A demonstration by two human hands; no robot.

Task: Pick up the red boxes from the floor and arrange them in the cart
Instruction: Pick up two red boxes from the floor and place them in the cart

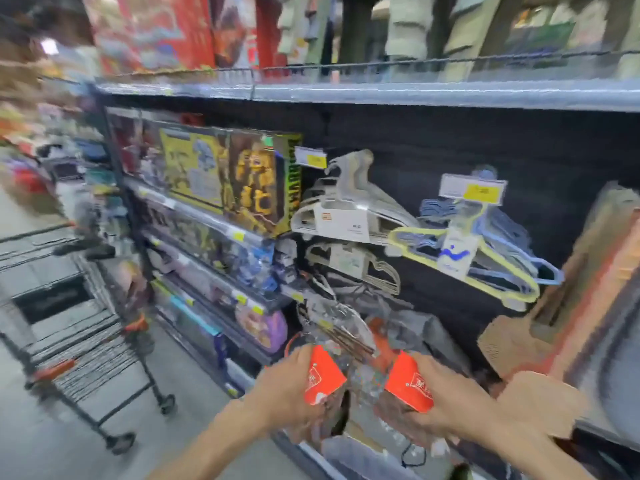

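Holding one red box in each hand, we stand facing the shelves with the load raised in front of us. Our left hand [291, 386] wraps its fingers round the left box [323, 375], and our right hand [446, 400] curls round the right box [408, 386]; both grips look firm, though the blur hides the fingertips. Between the two boxes sits something clear and crinkled, perhaps wrapping, which we cannot make out.

Just beyond our hands hang hangers [464, 244] on the dark back panel, and up to the left of them stands a yellow toy box [256, 188]. Well off to the left of our left hand, down on the floor, waits the cart [79, 341], its wire basket open at the top.

The step in hand, as we judge it, is carrying both boxes across to the cart. To do it well we should turn our body left rather than reach across, keep the boxes level and apart so they do not knock together, and clear the shelf edge before swinging. At the cart, we would do best to lower one box at a time, setting each flat against the basket's side so that later boxes pack squarely beside it.
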